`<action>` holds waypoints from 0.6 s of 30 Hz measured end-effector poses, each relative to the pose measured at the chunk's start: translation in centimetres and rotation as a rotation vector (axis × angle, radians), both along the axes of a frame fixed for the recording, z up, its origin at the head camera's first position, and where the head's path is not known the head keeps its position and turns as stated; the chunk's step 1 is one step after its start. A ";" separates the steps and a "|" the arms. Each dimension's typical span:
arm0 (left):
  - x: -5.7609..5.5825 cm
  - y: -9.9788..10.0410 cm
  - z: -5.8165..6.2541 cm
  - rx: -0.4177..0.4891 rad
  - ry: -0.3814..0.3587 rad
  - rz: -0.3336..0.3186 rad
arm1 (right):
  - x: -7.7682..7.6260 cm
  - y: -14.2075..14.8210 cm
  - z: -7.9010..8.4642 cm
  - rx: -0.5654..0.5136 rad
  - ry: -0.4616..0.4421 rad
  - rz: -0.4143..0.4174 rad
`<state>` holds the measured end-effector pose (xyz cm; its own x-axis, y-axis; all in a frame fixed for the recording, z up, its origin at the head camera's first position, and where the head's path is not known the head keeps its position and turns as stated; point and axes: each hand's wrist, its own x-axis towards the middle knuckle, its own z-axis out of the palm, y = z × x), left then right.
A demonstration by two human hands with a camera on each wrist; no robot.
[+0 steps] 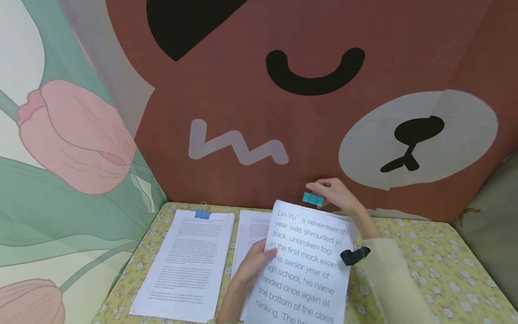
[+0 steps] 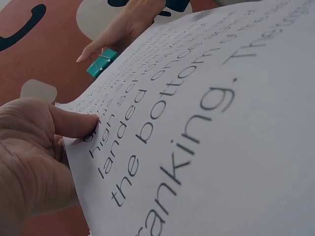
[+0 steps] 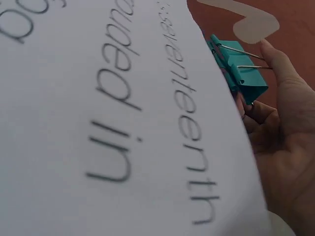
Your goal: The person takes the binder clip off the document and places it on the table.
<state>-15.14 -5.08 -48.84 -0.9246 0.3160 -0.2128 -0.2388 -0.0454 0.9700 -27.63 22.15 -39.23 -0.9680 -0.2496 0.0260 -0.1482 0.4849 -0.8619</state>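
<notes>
A sheaf of large-print paper (image 1: 307, 265) is held up and tilted by my left hand (image 1: 256, 261). That thumb lies on the front page at the left edge; the fingers behind are mostly hidden. In the left wrist view the thumb (image 2: 76, 123) presses the printed face. My right hand (image 1: 333, 193) pinches a teal binder clip (image 1: 313, 199) just beyond the sheaf's top edge. Seen from the right wrist, the binder clip (image 3: 241, 69) has its wire handles against the thumb, with its mouth near the paper edge; whether they touch I cannot tell.
On the yellow floral table (image 1: 404, 270) lies a printed stack (image 1: 182, 265) with a blue binder clip (image 1: 203, 213) at its top. Another printed stack (image 1: 252, 225) is partly behind the held sheaf. A brown cartoon-bear backdrop (image 1: 226, 90) rises behind the table.
</notes>
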 end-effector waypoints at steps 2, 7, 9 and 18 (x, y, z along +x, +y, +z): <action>0.1 0.1 -0.1 -0.010 -0.004 0.008 | 0.4 0.8 0.0 -0.031 -0.004 -0.030; 0.3 0.4 -0.1 -0.008 -0.006 0.041 | 1.7 3.0 0.0 -0.132 -0.034 -0.066; 0.4 0.5 -0.1 0.006 -0.008 0.051 | 2.3 3.9 -0.1 -0.158 -0.052 -0.078; 0.7 2.6 0.5 0.072 0.019 0.034 | 4.7 8.0 -0.5 -0.215 0.006 -0.122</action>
<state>-14.41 -2.50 -48.32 -0.9387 0.2981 -0.1730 -0.2175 -0.1231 0.9683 -22.93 30.11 -39.75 -0.9903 -0.1194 0.0713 -0.1049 0.3051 -0.9465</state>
